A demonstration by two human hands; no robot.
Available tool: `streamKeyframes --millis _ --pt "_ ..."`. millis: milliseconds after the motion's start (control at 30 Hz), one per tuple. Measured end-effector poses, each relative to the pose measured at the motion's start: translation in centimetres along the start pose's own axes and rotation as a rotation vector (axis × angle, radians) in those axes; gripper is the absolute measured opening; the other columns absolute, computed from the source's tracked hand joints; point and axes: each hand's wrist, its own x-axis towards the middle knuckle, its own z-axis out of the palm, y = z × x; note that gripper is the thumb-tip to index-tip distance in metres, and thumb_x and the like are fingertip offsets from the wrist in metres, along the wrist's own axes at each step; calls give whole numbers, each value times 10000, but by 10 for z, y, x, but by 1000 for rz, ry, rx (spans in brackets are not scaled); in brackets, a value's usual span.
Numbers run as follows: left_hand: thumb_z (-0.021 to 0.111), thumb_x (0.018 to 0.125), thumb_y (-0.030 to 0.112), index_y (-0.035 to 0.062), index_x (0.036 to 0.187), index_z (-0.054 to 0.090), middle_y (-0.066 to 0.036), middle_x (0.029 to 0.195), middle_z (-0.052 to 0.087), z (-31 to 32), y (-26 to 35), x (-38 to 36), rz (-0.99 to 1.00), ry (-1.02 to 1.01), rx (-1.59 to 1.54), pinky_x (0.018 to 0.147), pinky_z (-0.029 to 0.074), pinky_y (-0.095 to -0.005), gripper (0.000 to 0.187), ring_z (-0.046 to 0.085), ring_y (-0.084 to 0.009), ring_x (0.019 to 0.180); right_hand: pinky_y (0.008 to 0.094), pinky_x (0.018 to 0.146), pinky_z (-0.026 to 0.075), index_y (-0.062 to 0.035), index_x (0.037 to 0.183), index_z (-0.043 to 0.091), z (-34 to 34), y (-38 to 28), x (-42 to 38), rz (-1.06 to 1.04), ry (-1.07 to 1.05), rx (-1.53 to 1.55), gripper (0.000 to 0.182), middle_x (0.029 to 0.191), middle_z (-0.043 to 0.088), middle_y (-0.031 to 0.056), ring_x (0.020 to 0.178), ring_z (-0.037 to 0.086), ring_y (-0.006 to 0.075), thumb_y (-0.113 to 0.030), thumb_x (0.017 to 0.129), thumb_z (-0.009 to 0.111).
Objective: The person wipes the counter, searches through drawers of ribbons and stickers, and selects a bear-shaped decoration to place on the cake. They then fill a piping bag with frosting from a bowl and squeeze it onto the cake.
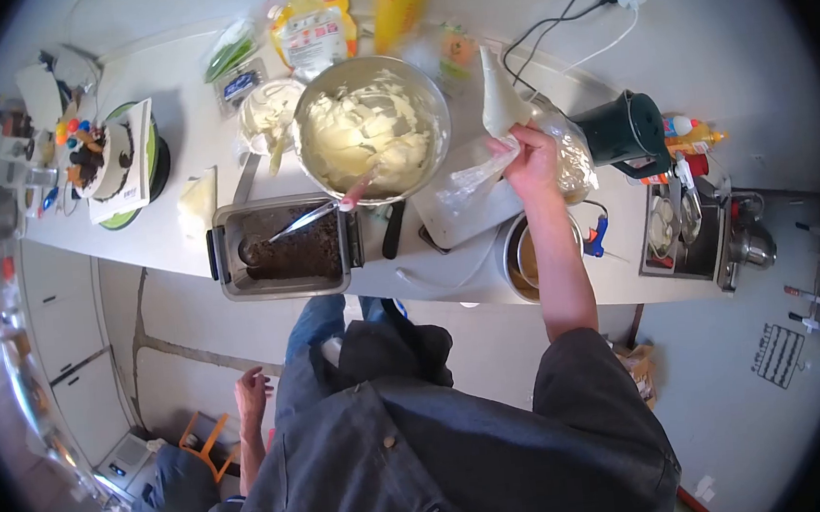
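Note:
My right hand is closed around the neck of a piping bag filled with white cream. The bag's loose clear end hangs out to the left of the fist. Left of it stands a big metal bowl of pale whipped cream, with a spatula handle on its near rim. My left hand hangs low beside my body, away from the counter, fingers loosely apart and holding nothing. In front of me is a dark tray of brown crumbs with a metal spoon in it.
A decorated cake sits on a green turntable at the left. Another piping bag lies near the tray. A dark green pitcher, a blue glue gun and a sink are at the right. Another person is at lower left.

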Motion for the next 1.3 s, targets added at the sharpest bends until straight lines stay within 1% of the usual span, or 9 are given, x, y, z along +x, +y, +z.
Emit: streamKeyframes --millis 233,367,467,533,667,767,900,1033,1300 --pt "589 970 54 -18 1147 702 -171 899 716 -26 127 -41 463 414 164 665 572 -357 222 719 -230 742 298 625 422 -13 1184 626 56 -18 -40 133 -24 -83 273 1012 654 58 752 565 133 -64 918 666" --pt "640 853 -65 19 1136 711 -157 939 723 -20 260 -78 1096 448 199 680 578 -380 304 718 -283 780 274 661 482 16 1384 577 131 -18 -66 169 119 -198 478 1028 648 37 748 567 123 -80 931 697" --pt "637 805 -99 2 1250 689 -195 1133 731 21 365 -97 1599 293 128 764 592 -376 460 736 -313 912 286 801 532 33 1456 524 142 -13 -74 189 9 -53 545 1144 665 74 887 629 149 -80 946 683" --pt "678 842 28 70 1344 663 -199 1387 629 56 424 -114 1693 231 295 1050 516 -494 504 627 -377 1248 317 940 514 22 1463 524 179 -2 -100 5 25 -325 520 1295 624 108 1079 629 182 -92 971 650" --pt "683 781 118 178 1274 700 -157 1476 553 111 491 -137 1934 209 150 1192 375 -576 497 481 -366 1407 358 1183 375 -50 1529 462 169 -7 -115 -19 -25 -689 475 1566 456 112 1421 475 226 -232 1091 440" --pt "680 789 137 127 1189 697 -126 1375 601 114 512 -134 2073 64 48 1191 378 -568 401 516 -368 1364 364 1175 379 -52 1514 460 110 -23 -117 -39 -110 -701 481 1486 512 81 1380 497 215 -303 1109 400" --pt "710 737 133 57 1082 684 -104 1111 686 108 542 -143 1967 49 -80 1189 368 -549 354 558 -342 1292 363 1134 418 -24 1485 457 73 -21 -130 -298 -22 -919 497 1409 554 91 1303 545 210 -246 1052 559" --pt "735 700 144 65 1060 683 -105 1057 708 102 570 -146 1872 216 -133 1190 364 -538 373 571 -339 1276 359 1087 457 12 1422 495 154 -25 -124 -224 195 -906 518 1400 568 103 1261 577 213 -194 986 683" --pt "716 638 222 -30 739 694 -168 873 693 114 559 -169 1916 409 69 1174 349 -614 273 615 -392 1170 326 1037 484 -34 1353 570 159 -21 -94 -527 91 -1326 360 1359 594 85 1208 606 166 -211 1042 609"
